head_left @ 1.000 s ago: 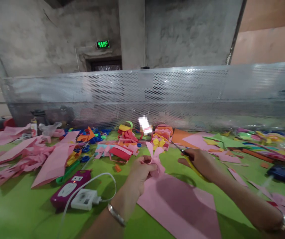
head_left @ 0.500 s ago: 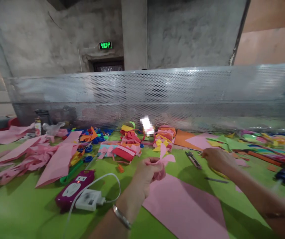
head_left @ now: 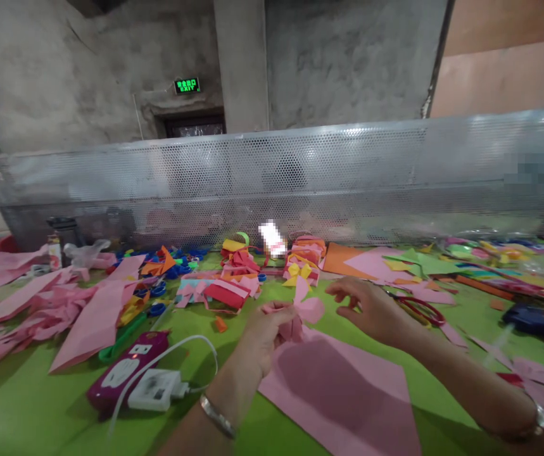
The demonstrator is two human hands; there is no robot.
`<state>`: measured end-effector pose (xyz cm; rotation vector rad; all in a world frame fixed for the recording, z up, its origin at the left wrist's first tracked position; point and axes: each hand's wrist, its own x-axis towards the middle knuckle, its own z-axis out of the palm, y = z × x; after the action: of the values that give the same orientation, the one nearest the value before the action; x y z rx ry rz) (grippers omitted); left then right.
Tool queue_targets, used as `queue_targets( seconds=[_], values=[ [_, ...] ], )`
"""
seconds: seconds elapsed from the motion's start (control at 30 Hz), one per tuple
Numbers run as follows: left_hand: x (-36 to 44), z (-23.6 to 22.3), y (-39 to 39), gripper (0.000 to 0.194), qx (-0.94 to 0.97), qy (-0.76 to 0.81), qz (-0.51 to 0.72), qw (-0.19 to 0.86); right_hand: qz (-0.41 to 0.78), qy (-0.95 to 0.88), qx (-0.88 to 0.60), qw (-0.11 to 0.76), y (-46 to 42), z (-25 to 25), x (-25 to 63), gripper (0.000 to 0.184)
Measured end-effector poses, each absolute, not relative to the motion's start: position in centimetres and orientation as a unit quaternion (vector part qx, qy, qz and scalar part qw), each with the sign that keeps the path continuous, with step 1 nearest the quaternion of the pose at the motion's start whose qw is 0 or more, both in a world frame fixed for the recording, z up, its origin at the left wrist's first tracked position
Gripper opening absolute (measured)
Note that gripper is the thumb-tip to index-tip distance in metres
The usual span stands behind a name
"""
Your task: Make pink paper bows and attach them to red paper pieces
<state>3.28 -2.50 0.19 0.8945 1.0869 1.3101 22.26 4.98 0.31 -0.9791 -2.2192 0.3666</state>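
Bright green tabletop [head_left: 29, 415] across the lower frame, pink paper scraps [head_left: 94, 316] heaped at left; perforated metal screen [head_left: 347, 164] spans the middle, rough grey concrete wall [head_left: 347, 57] above. Left hand [head_left: 268, 330], lower centre, pinches a pink paper piece [head_left: 308, 308] with rounded, petal-like lobes — smooth pink sheet [head_left: 347, 396] flat below. Right hand [head_left: 371, 311], right of centre, empty, fingers curved and parted — red-handled scissors [head_left: 430, 304] just beside.

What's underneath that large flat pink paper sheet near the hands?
Bright green tabletop shows along the visible edges of the flat pink paper sheet; anything directly beneath is covered.
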Motion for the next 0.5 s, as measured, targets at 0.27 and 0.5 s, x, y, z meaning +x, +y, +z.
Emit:
queue_targets(
  seconds=[0.27,0.5],
  values=[
    [3.4,0.2,-2.1,0.019,0.366,0.478,0.571,0.558,0.440,-0.777,-0.291,0.343,3.2,-0.2,20.7,0.037],
    [3.5,1.1,-3.0,0.030,0.363,0.542,0.517,0.554,0.464,-0.727,-0.343,0.372,3.1,-0.2,20.2,0.037]
  ],
)
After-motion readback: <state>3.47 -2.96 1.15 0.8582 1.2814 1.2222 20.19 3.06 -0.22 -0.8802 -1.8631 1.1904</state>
